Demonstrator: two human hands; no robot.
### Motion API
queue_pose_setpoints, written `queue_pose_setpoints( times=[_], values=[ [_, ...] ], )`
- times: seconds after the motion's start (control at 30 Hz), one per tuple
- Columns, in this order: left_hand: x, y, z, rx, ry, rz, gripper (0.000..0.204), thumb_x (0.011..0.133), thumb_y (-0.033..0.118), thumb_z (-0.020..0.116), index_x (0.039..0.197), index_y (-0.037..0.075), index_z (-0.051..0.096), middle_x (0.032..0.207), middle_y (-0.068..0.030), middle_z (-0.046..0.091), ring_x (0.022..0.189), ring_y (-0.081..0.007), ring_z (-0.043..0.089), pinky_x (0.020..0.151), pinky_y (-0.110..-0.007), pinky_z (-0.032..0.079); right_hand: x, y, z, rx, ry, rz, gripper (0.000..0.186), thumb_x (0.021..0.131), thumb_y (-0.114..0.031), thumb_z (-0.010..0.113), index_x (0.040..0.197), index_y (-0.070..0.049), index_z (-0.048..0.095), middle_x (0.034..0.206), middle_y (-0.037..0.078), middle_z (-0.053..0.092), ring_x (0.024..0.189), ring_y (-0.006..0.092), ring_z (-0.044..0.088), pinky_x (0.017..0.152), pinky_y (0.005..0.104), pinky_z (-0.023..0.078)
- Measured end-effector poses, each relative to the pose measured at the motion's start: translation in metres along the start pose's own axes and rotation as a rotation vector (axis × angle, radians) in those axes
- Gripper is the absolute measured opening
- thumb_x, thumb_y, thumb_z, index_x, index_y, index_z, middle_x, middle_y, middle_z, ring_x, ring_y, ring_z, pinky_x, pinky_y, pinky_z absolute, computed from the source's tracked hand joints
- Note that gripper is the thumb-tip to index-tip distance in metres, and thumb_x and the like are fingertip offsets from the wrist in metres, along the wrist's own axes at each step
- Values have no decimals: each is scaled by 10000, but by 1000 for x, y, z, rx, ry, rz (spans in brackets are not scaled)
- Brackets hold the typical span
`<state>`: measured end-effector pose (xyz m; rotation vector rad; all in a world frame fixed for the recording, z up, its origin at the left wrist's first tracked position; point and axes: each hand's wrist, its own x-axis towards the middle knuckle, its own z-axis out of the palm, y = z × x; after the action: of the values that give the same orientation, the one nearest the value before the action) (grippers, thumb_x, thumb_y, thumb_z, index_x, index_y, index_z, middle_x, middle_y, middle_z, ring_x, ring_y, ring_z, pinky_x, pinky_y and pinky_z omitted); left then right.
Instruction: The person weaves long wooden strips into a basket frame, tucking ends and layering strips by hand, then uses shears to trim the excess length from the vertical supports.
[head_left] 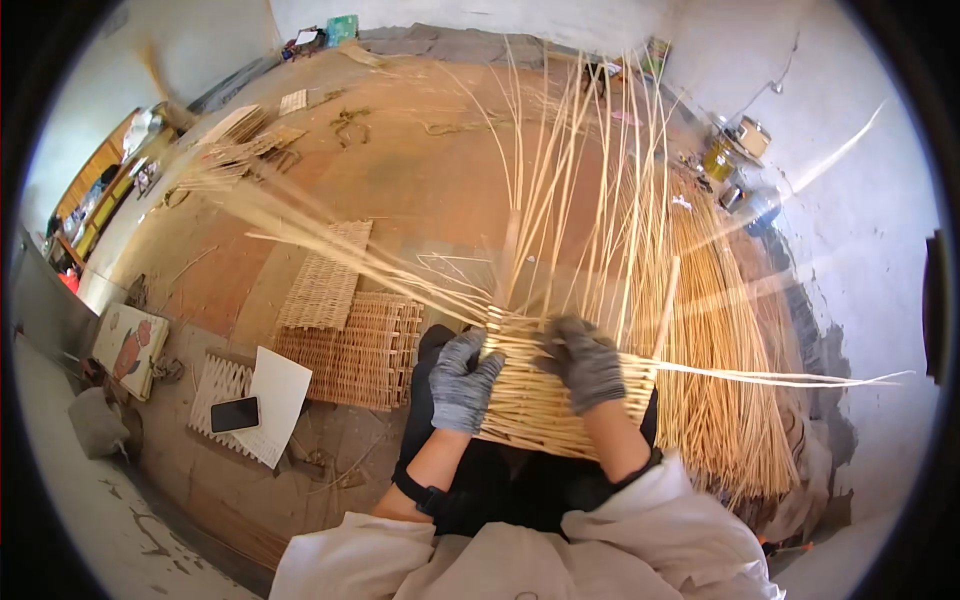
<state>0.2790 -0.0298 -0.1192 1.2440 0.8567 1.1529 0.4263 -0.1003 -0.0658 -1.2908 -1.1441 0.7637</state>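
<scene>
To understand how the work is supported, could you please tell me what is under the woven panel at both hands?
Black trousers show beside the woven panel; what lies directly beneath it is covered from view.

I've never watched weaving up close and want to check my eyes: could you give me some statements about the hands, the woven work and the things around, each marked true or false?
1. The left hand and the right hand both wear grey knitted gloves. True.
2. The bundle of long, thin, tan canes lies left of the person. False: it lies on the right.
3. The pale-tan woven panel rests across the person's black-clothed lap. True.
4. The black rectangular phone lies on that panel. False: it lies left of the person, overlapping a white paper sheet.
5. A black band circles the left forearm. True.
</scene>
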Motion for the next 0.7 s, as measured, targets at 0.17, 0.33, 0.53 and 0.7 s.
queue_pose_setpoints(
  times=[0.17, 0.33, 0.53, 0.7],
  values=[
    [-7, 24, 2, 651, -58, 668, 304, 685, 63, 658, 981, 14, 608, 946, -136, 560, 876, -277, 540, 773, -327, 443, 0, -11, -25, 646, 590, 539, 196, 769, 21, 545, 961, 17, 509, 912, 147, 563, 838, 237, 581, 660, 322, 521],
    [-8, 46, 31, 958, -143, 713, 395, 599, 241, 720, 916, 32, 612, 792, -109, 487, 760, -278, 483, 670, -374, 409, 89, 14, -62, -507, -124, -167, 292, 796, -40, 526, 1075, 32, 477, 897, 142, 574, 744, 195, 584, 624, 274, 501],
    [-14, 30, 22, 1002, 18, 545, 334, 596, 264, 725, 828, 58, 603, 782, -80, 489, 788, -249, 488, 688, -352, 404, 36, -18, -43, 343, 462, 93, 223, 823, -98, 510, 1022, -10, 462, 668, 82, 530, 555, 152, 535, 514, 299, 509],
    [-25, 46, 67, 1071, -384, 487, 598, 713, 456, 589, 1213, 173, 423, 1029, -122, 512, 1049, -256, 450, 904, -424, 300, 3, -12, -89, -218, 312, 143, 278, 789, -125, 562, 1017, 13, 482, 728, 131, 504, 663, 237, 510, 690, 339, 486]
  ],
)
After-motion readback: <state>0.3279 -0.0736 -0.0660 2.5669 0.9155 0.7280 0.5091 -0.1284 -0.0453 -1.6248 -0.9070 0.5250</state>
